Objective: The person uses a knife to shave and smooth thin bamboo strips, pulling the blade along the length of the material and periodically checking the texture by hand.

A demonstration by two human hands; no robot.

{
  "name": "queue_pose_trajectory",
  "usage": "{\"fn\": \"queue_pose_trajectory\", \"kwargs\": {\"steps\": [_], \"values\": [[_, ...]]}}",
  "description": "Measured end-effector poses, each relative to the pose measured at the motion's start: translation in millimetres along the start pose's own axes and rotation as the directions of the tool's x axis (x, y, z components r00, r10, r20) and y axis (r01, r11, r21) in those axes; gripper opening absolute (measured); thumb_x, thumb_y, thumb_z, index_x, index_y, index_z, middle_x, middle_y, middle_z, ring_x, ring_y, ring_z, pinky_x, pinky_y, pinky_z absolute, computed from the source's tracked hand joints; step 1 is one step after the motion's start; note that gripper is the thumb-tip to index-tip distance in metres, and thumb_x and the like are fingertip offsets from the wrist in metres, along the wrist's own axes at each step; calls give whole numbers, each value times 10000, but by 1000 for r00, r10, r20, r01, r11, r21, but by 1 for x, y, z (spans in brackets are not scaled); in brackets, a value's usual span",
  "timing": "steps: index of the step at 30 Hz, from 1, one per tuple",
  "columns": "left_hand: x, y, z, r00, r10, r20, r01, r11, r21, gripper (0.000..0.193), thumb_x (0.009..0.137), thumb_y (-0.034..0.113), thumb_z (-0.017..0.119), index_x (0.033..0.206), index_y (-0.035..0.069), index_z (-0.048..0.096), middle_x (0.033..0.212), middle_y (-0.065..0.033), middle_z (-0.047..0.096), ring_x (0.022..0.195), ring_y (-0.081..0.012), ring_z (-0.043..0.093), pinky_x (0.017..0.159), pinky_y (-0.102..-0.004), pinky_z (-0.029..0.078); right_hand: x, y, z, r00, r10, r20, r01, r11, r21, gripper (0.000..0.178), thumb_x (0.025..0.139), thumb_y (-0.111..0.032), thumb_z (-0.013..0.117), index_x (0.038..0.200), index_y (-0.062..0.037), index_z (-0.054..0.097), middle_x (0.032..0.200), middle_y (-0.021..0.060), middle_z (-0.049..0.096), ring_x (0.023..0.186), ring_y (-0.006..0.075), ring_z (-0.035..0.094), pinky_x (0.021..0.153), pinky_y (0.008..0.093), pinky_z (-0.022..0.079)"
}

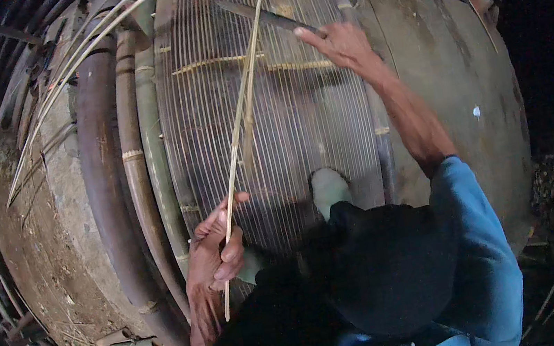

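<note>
Nearest: black rounded fabric item (391, 270), blue cloth sleeve (477, 230) on right arm. Left hand (217, 251) curled, thumb and fingers pinching the long, thin, pale-yellow bamboo-like strip (235, 147) near its lower end, index finger partly extended. Strip slants up and slightly right; looks doubled mid-length, can't tell if split or two pieces. Pale greenish boot or sock (330, 190) on the slats.

Farther up: right hand (342, 45) wrapped around the dark handle of a long, narrow grey metal knife (238, 11), thumb laid forward along it. Blade crosses the strip's upper part; contact unclear.

Handling, my judgement: firm left pinch, strip straight, left fingers well below the blade, shallow even blade angle, light pressure so thin fibres don't tear.

Materials: strip smooth, fibrous, springy-looking. Under it, brown slatted platform (211, 122) of fine parallel rods, yellowish crosspieces. Alongside left, round bamboo poles: purple-brown (99, 126), tan (129, 122), green (150, 105), glossy, ringed nodes. Beyond, curved pale strips (76, 59); right, grey-brown stained concrete floor (427, 41).
</note>
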State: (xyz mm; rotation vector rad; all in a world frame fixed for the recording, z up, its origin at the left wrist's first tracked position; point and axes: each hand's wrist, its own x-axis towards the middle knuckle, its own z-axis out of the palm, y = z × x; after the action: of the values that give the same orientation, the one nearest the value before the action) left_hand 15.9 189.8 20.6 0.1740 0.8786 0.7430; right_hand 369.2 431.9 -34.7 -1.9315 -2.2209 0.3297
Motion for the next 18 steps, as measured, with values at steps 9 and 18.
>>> {"fn": "queue_pose_trajectory", "kwargs": {"steps": [9,18], "values": [[-37,-12,-17,989,-91,-118,110,980,166,415,1078,297,447,1416,67,519,492,11,426,306,-59,330,285,-231,228,-79,-74,27,947,-272,170,234,949,211,716,923,-693,489,937,6,642,671,258,646,731,466,671,704,568,514],[26,13,17,994,56,-97,-30,968,250,390,1078,289,446,1354,33,546,583,0,496,317,-68,372,275,-230,281,-85,-97,24,983,-119,141,60,929,365,683,937,-672,480,867,-20,668,627,253,617,670,478,649,651,557,511]]}}
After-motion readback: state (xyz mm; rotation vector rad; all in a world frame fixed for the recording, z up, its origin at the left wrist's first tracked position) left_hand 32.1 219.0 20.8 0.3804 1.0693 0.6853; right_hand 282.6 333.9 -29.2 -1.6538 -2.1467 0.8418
